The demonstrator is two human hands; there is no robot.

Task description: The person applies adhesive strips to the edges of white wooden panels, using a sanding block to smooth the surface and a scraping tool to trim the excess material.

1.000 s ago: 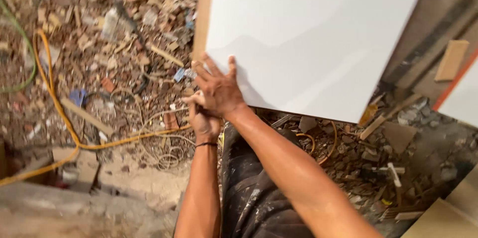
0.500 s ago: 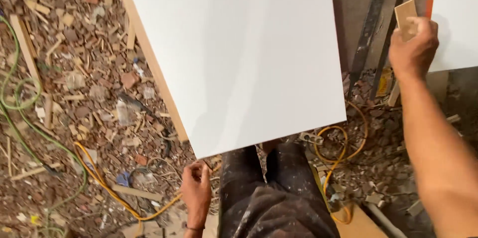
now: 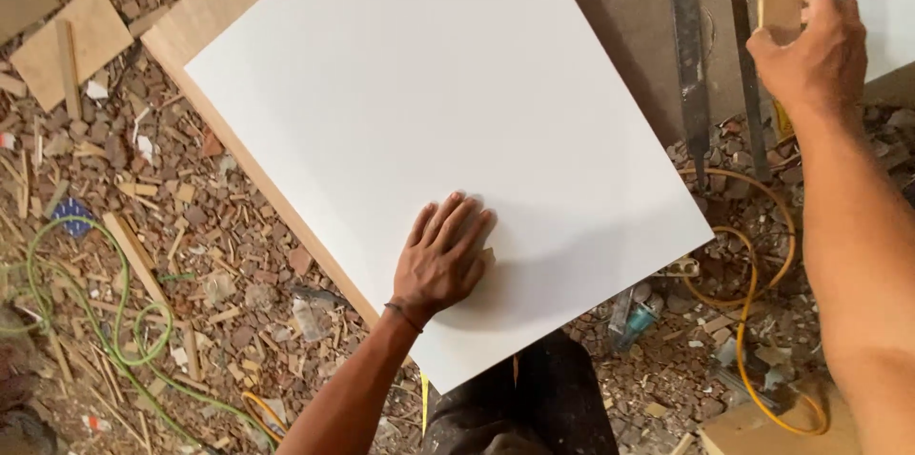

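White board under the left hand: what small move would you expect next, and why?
Probably the right hand brings its small wood block over to the white board. The left hand lies flat on the board near its lower corner, pinning it, while the block is lifted off to the right, touching nothing. That is only a guess.

Single head-worn view, looking steeply down from above the person's own arms, close over a white board (image 3: 448, 131) filling the middle, left hand (image 3: 440, 260) near centre, right hand (image 3: 810, 50) at the upper right edge, littered floor (image 3: 143, 226) around, no second view.
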